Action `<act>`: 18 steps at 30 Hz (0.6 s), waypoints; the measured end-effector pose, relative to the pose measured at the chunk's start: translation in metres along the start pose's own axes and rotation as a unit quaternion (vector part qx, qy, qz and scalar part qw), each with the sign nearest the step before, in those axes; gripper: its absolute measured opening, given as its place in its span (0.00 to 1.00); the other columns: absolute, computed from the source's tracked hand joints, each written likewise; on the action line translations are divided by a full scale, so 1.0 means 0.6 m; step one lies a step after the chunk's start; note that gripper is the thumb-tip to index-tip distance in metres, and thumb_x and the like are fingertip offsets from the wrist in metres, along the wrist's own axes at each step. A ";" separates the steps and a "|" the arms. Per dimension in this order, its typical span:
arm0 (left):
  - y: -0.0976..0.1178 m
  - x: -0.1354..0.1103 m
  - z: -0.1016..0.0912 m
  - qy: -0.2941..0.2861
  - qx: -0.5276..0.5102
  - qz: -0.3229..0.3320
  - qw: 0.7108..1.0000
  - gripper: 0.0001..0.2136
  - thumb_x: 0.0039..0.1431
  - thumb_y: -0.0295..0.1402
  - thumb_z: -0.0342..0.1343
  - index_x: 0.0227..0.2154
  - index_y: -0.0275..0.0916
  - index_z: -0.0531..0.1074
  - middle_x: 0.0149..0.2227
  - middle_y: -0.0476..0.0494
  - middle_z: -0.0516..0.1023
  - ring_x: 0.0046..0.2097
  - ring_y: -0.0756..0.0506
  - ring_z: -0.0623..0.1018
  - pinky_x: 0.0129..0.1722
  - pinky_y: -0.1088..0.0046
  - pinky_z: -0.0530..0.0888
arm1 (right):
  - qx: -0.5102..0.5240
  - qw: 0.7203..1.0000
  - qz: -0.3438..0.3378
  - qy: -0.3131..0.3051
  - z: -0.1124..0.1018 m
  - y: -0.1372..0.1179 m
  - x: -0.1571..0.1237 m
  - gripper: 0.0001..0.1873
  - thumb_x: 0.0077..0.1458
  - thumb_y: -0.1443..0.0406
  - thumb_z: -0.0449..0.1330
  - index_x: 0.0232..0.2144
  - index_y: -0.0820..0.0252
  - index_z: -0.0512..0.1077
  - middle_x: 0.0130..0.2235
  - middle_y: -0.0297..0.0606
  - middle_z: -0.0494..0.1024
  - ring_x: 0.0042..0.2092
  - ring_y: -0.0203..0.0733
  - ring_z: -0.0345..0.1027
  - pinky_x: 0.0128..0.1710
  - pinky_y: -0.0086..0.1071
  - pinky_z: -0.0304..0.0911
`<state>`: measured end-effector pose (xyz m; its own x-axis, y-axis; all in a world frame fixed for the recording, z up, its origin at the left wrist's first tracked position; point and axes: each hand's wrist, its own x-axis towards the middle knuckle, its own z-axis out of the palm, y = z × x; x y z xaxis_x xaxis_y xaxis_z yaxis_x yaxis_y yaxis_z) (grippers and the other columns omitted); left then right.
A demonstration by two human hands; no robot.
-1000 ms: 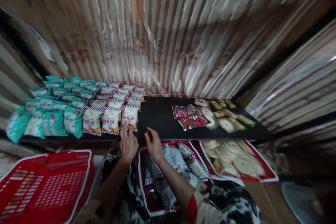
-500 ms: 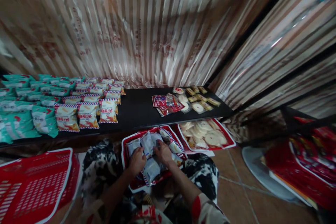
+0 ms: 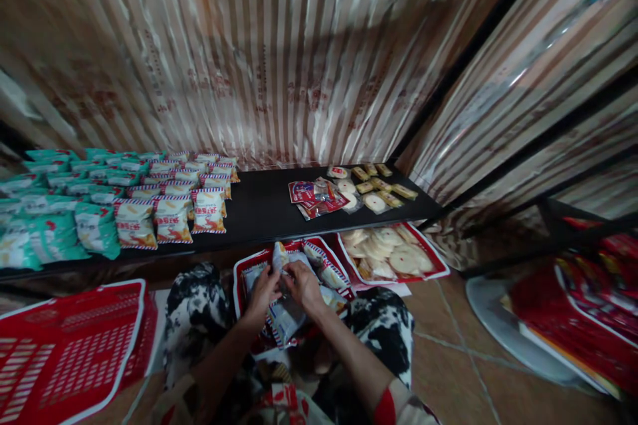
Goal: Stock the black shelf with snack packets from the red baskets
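Between my two hands a white and orange snack bag is lifted on edge above the red basket at my knees. My left hand is closed on the bag's left side. The fingers of my right hand are bent against its right side. Under and around my hands lie more bags of the same kind, some with their grey-white backs up, such as the snack bag nearest me. My fingers hide the lower part of the held bag.
A black shelf carries rows of white-orange bags, teal bags, red packets and small gold packs. Red baskets stand left and right, the right one with round pale crackers.
Both hands have come together and raised one snack bag from among those in the basket, standing it upright. The view has shifted slightly left.
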<state>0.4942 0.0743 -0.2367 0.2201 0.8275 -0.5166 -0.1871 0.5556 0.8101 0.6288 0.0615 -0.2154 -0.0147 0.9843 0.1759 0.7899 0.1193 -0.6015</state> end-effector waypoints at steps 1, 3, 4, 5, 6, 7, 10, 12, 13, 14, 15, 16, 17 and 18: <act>0.006 -0.006 0.002 0.000 -0.042 -0.021 0.999 0.29 0.48 0.47 0.58 0.52 0.41 0.63 0.49 0.38 0.72 0.45 0.43 0.76 0.40 0.68 0.72 | -0.010 1.000 -0.025 0.004 -0.006 -0.010 -0.003 0.07 0.54 0.70 0.53 0.34 0.59 0.70 0.34 0.39 0.73 0.38 0.42 0.66 0.39 0.33 0.63; 0.018 -0.019 0.007 -0.007 -0.107 -0.056 0.993 0.26 0.48 0.46 0.59 0.49 0.40 0.66 0.44 0.40 0.75 0.41 0.44 0.77 0.37 0.70 0.72 | -0.037 0.997 -0.068 0.007 -0.012 -0.031 -0.010 0.06 0.55 0.70 0.53 0.34 0.58 0.70 0.34 0.39 0.72 0.39 0.43 0.65 0.40 0.35 0.63; 0.023 -0.026 0.010 -0.014 -0.134 -0.065 0.989 0.23 0.49 0.45 0.58 0.46 0.39 0.68 0.41 0.41 0.76 0.39 0.45 0.77 0.36 0.71 0.72 | -0.048 0.995 -0.087 0.006 -0.013 -0.041 -0.014 0.06 0.55 0.70 0.54 0.34 0.58 0.70 0.35 0.40 0.72 0.40 0.43 0.65 0.41 0.36 0.64; 0.028 -0.032 0.013 -0.021 -0.157 -0.070 0.985 0.19 0.50 0.44 0.57 0.42 0.38 0.70 0.38 0.42 0.77 0.37 0.46 0.77 0.35 0.72 0.72 | -0.056 0.993 -0.107 0.003 -0.012 -0.052 -0.018 0.06 0.54 0.71 0.54 0.34 0.58 0.70 0.35 0.40 0.72 0.40 0.44 0.65 0.41 0.37 0.64; 0.033 -0.037 0.016 -0.028 -0.178 -0.074 0.981 0.16 0.51 0.43 0.57 0.37 0.36 0.72 0.35 0.43 0.78 0.35 0.47 0.77 0.34 0.74 0.72 | -0.060 0.990 -0.127 -0.003 -0.012 -0.064 -0.023 0.06 0.54 0.71 0.55 0.34 0.59 0.70 0.35 0.40 0.73 0.40 0.44 0.65 0.42 0.37 0.65; 0.037 -0.042 0.017 -0.034 -0.198 -0.078 0.976 0.13 0.51 0.41 0.56 0.33 0.35 0.72 0.31 0.44 0.78 0.33 0.48 0.77 0.33 0.75 0.72 | -0.060 0.987 -0.147 -0.010 -0.013 -0.075 -0.028 0.06 0.53 0.71 0.55 0.34 0.59 0.71 0.35 0.40 0.73 0.40 0.44 0.65 0.42 0.38 0.65; 0.046 -0.051 0.013 -0.040 -0.244 -0.091 0.965 0.09 0.50 0.35 0.56 0.22 0.34 0.69 0.23 0.47 0.75 0.27 0.50 0.75 0.28 0.77 0.70 | -0.035 0.981 -0.188 -0.036 -0.023 -0.113 -0.043 0.06 0.54 0.70 0.55 0.32 0.60 0.72 0.36 0.43 0.74 0.41 0.46 0.67 0.43 0.38 0.65; 0.051 -0.055 0.003 -0.034 -0.261 -0.098 0.960 0.08 0.48 0.31 0.57 0.19 0.35 0.67 0.19 0.49 0.72 0.22 0.52 0.73 0.25 0.78 0.69 | 0.019 0.980 -0.190 -0.056 -0.036 -0.135 -0.051 0.08 0.56 0.70 0.53 0.32 0.60 0.73 0.37 0.43 0.75 0.43 0.45 0.67 0.45 0.35 0.64; 0.053 -0.056 -0.003 -0.028 -0.267 -0.100 0.958 0.07 0.47 0.30 0.57 0.18 0.35 0.67 0.18 0.50 0.72 0.21 0.53 0.72 0.24 0.79 0.68 | 0.056 0.979 -0.185 -0.064 -0.042 -0.143 -0.053 0.09 0.56 0.69 0.52 0.33 0.59 0.73 0.38 0.42 0.76 0.43 0.44 0.68 0.46 0.34 0.64; 0.055 -0.057 -0.009 -0.023 -0.272 -0.100 0.957 0.07 0.46 0.29 0.58 0.19 0.35 0.67 0.18 0.51 0.72 0.21 0.53 0.72 0.25 0.79 0.68 | 0.094 0.977 -0.178 -0.066 -0.048 -0.148 -0.055 0.10 0.57 0.68 0.51 0.33 0.59 0.72 0.37 0.41 0.76 0.43 0.42 0.68 0.46 0.33 0.64; 0.058 -0.057 -0.015 -0.019 -0.277 -0.098 0.956 0.06 0.46 0.29 0.59 0.20 0.35 0.67 0.18 0.50 0.72 0.21 0.53 0.72 0.26 0.79 0.69 | 0.129 0.976 -0.165 -0.059 -0.053 -0.151 -0.055 0.10 0.58 0.67 0.50 0.33 0.58 0.72 0.36 0.39 0.76 0.42 0.41 0.69 0.45 0.32 0.64; 0.061 -0.057 -0.020 -0.015 -0.281 -0.095 0.955 0.05 0.45 0.29 0.59 0.22 0.35 0.69 0.20 0.50 0.74 0.23 0.52 0.74 0.28 0.78 0.70 | 0.156 0.977 -0.144 -0.039 -0.056 -0.150 -0.053 0.11 0.59 0.66 0.50 0.32 0.58 0.72 0.35 0.38 0.76 0.40 0.40 0.69 0.43 0.32 0.64; 0.064 -0.058 -0.024 -0.013 -0.285 -0.093 0.954 0.05 0.45 0.30 0.60 0.24 0.35 0.70 0.22 0.49 0.75 0.25 0.51 0.75 0.30 0.76 0.71 | 0.175 0.978 -0.112 -0.006 -0.058 -0.146 -0.051 0.11 0.59 0.64 0.49 0.32 0.58 0.71 0.33 0.37 0.75 0.38 0.39 0.69 0.41 0.32 0.65; 0.067 -0.058 -0.027 -0.011 -0.287 -0.091 0.953 0.07 0.44 0.31 0.61 0.27 0.35 0.70 0.25 0.47 0.77 0.28 0.49 0.76 0.32 0.74 0.72 | 0.190 0.979 -0.072 0.034 -0.058 -0.139 -0.047 0.12 0.59 0.62 0.49 0.32 0.58 0.71 0.32 0.37 0.75 0.36 0.38 0.69 0.39 0.32 0.65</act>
<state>0.4634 0.0691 -0.1910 0.3177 0.7145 -0.6233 -0.6358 0.6482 0.4190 0.5846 0.0193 -0.1428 -0.0593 0.9442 0.3239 0.4980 0.3092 -0.8102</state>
